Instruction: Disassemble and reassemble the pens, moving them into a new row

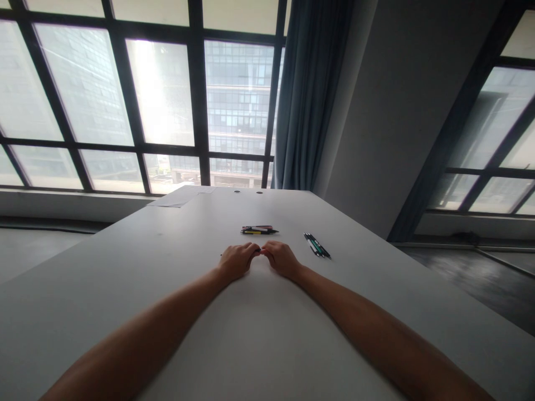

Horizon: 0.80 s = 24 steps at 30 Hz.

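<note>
Head view: both forearms stretch forward over a pale grey desk [125, 262], and the two hands meet near its middle. The left hand [236, 260] lies knuckles up with its fingers curled in, and the right hand [281, 258] lies the same way, so that the fingertips of both touch between them. Something thin and dark shows at the meeting point and just left of the left hand, perhaps a pen pinched between the fingertips; it is too small to tell for certain, so I cannot tell whether either hand is clamped on anything.

Just beyond the hands lies a small cluster of pens [258, 229], dark with red and yellow parts, lying crosswise. To the right of the right hand, a little apart, a second group of pens [316, 245] lies slantwise, dark and green.

At the far left corner of the desk lies a sheet of paper [169, 203]. Behind the desk stand large dark-framed windows [167, 94] and a blue-grey curtain [309, 94].
</note>
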Motion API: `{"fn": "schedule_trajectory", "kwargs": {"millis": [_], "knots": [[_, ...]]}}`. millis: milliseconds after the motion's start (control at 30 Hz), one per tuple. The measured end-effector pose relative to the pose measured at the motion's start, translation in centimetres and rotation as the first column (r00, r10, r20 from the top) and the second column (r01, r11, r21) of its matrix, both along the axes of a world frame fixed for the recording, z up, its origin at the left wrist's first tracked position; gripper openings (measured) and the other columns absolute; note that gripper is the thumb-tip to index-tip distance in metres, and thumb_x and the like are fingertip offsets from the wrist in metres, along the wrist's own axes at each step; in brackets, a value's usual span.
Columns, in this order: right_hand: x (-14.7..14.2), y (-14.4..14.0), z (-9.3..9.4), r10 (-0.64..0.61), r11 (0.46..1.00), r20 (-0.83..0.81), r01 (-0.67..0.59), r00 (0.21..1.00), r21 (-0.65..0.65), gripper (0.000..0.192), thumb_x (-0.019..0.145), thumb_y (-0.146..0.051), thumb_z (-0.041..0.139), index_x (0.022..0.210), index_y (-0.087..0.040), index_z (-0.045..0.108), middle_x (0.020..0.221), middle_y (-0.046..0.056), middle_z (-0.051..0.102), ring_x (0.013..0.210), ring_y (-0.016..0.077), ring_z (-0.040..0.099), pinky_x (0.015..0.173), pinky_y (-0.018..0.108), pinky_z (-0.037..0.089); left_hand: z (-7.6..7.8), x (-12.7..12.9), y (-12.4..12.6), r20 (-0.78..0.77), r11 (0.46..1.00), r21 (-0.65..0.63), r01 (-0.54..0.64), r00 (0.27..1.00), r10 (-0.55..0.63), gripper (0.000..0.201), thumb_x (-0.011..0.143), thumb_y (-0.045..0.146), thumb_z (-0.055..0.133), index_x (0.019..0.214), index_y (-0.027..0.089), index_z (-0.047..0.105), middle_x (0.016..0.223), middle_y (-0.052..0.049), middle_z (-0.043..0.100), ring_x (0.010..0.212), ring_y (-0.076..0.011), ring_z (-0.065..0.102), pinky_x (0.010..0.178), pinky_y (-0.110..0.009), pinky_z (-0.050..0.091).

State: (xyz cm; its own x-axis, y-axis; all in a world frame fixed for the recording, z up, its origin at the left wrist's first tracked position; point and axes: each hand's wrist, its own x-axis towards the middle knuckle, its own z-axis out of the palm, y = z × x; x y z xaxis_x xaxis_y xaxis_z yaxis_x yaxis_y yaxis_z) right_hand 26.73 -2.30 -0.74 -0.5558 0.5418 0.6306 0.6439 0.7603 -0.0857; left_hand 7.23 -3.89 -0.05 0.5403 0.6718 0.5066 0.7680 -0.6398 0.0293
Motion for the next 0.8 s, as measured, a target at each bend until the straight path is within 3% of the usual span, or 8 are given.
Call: {"fn": "schedule_trajectory", "kwargs": {"millis": [500, 800], "knots": [[0.12, -0.08, 0.25, 0.079, 0.997, -0.016, -0.079, 0.997, 0.026, 0.039, 0.1, -0.034, 0.035, 0.083, -0.014, 0.063, 0.076, 0.007, 0.061, 0.068, 0.0162, 0.052, 0.064, 0.027, 0.037, 0.16, 0.17, -0.19, -0.095, 0.999, -0.046, -0.028, 0.995, 0.023, 0.03, 0.098, 0.036, 0.031, 0.113, 0.027, 0.055, 0.101, -0.004, 0.068, 0.079, -0.0201, 0.066, 0.065, -0.028, 0.046], [0.73, 0.29, 0.61, 0.085, 0.977, 0.169, -0.115, 0.982, 0.178, 0.037, 0.101, -0.03, 0.033, 0.081, -0.014, 0.06, 0.077, 0.008, 0.059, 0.072, 0.0179, 0.049, 0.07, 0.03, 0.037, -0.29, -0.05, 0.04, -0.02, 0.996, -0.066, 0.059, 0.998, -0.06, 0.03, 0.097, 0.032, 0.034, 0.114, 0.025, 0.058, 0.103, -0.006, 0.068, 0.08, -0.0183, 0.066, 0.068, -0.028, 0.047]]}}
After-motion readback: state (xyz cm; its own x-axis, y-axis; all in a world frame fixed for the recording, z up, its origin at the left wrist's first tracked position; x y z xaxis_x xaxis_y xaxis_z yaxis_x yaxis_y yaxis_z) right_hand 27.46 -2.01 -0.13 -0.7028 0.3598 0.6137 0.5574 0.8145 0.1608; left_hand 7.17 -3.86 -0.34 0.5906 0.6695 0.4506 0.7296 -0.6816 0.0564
